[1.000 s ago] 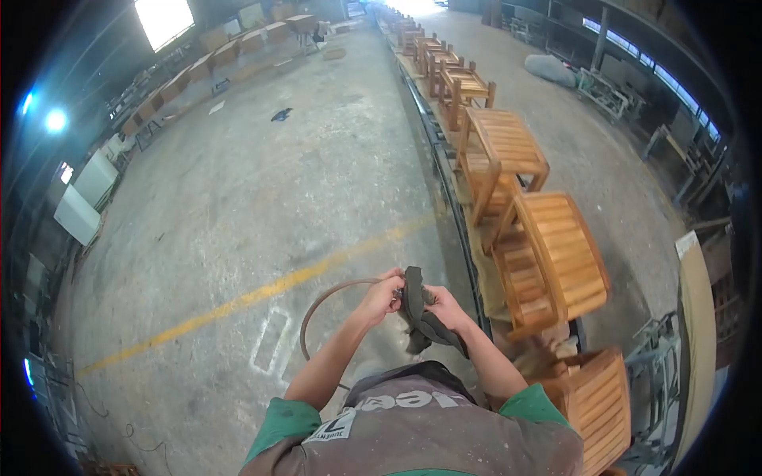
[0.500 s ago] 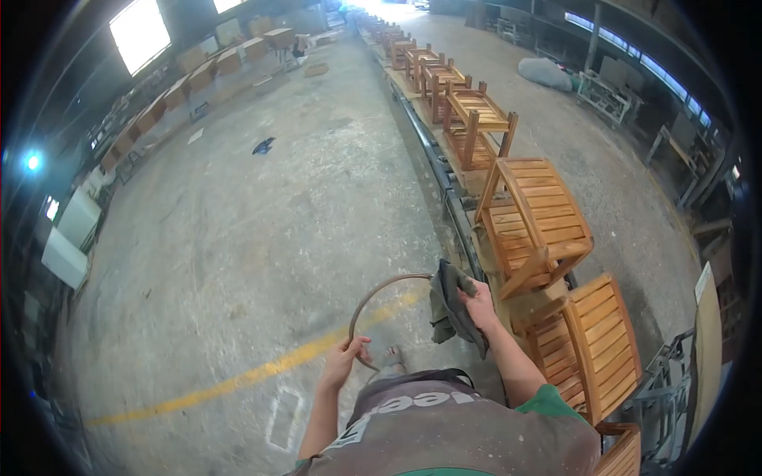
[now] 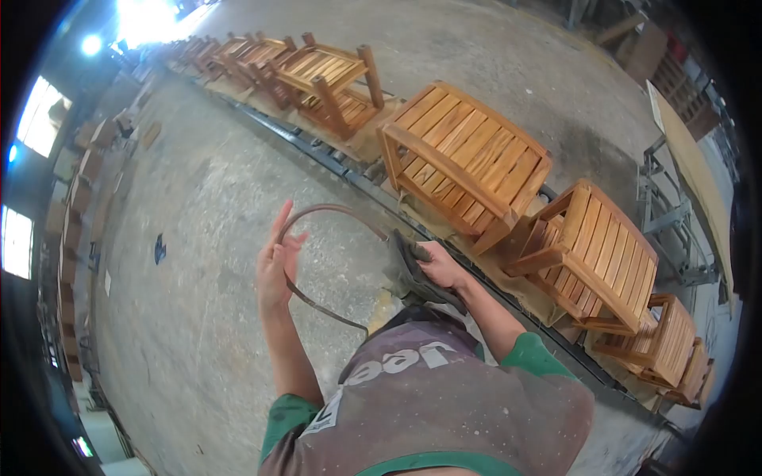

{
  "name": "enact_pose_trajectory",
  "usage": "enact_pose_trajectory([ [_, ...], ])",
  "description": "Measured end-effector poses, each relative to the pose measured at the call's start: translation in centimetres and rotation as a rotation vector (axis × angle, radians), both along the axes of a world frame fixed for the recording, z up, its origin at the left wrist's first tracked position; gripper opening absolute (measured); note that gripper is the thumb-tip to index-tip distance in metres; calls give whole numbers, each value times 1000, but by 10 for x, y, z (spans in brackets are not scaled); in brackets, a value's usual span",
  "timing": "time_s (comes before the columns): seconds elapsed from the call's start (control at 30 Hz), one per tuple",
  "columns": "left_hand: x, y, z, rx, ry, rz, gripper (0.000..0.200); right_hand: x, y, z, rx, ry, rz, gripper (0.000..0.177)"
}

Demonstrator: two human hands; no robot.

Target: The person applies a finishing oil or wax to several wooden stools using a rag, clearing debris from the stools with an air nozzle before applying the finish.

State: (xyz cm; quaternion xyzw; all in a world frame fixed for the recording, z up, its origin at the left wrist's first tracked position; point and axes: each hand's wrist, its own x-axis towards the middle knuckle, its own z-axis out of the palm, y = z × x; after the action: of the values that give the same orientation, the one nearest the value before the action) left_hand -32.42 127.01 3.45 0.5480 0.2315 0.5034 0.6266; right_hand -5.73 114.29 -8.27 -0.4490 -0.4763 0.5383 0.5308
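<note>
My left hand (image 3: pixel 278 258) is raised at the left with a thin brown hose (image 3: pixel 329 208) running through it. Some of its fingers stretch outward while the hose stays caught against the hand. The hose bends in a loop, one end reaching a dark grey-green cloth (image 3: pixel 409 266) and the other dropping toward my waist. My right hand (image 3: pixel 440 266) is closed on that cloth in front of my body. Whatever the cloth may cover at the hose end is hidden. Just beyond my right hand stands a slatted wooden chair-like piece (image 3: pixel 468 155).
More slatted wooden pieces, one of them a small table-like frame (image 3: pixel 329 79), form a long row on a brown-covered strip. A dark metal rail (image 3: pixel 349 176) edges it. A pale board (image 3: pixel 690 174) leans at the right by a metal frame (image 3: pixel 667 214). Boxes (image 3: pixel 75 210) line the left.
The view has turned toward the right, so the row now runs diagonally. My left hand has risen with the hose and its fingers have spread more. My right hand keeps the cloth.
</note>
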Motion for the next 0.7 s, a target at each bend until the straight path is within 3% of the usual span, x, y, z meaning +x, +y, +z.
enact_pose_trajectory([
  [0.03,27,25,4,-10,3,-14,38,16,25,-4,-10,3,-14,9],
  [0.1,67,65,6,-39,-253,-161,37,37,64,-16,23,-167,41,12],
  [0.13,84,88,14,-53,-237,-174,37,36,85,-18,117,17,14,6],
  [0.2,110,131,29,19,-364,-307,36,41,118,-3,45,33,16,11],
  [0.3,121,199,36,-102,-317,-308,39,45,148,0,-73,-154,17,17],
  [0.33,132,212,39,-134,-214,-142,42,38,153,11,-57,-134,-76,14],
  [0.37,137,231,30,-155,-209,-154,42,33,159,17,-44,-114,-167,12],
  [0.4,140,254,22,-266,-260,-203,40,42,163,16,-160,-309,-166,24],
  [0.43,144,277,16,-375,-306,-256,38,49,158,22,-154,-404,-327,28],
  [0.5,163,308,11,-457,-225,-163,34,72,134,85,-236,-554,-579,38],
  [0.53,168,328,1,-485,-193,-249,32,80,110,83,-299,-628,-848,43],
  [0.57,173,348,-9,-515,-158,-340,30,94,78,71,-287,-513,-1060,51],
  [0.6,181,364,-18,-473,-96,-350,29,99,60,65,-123,-10,-1249,53],
  [0.63,182,382,-25,-492,-89,-374,29,113,50,63,-82,179,-1245,54],
  [0.67,183,401,-32,-417,37,-404,30,136,38,42,-352,-180,-1228,57],
  [0.7,185,418,-41,-336,160,-437,32,156,46,8,-379,-410,-1176,60],
])
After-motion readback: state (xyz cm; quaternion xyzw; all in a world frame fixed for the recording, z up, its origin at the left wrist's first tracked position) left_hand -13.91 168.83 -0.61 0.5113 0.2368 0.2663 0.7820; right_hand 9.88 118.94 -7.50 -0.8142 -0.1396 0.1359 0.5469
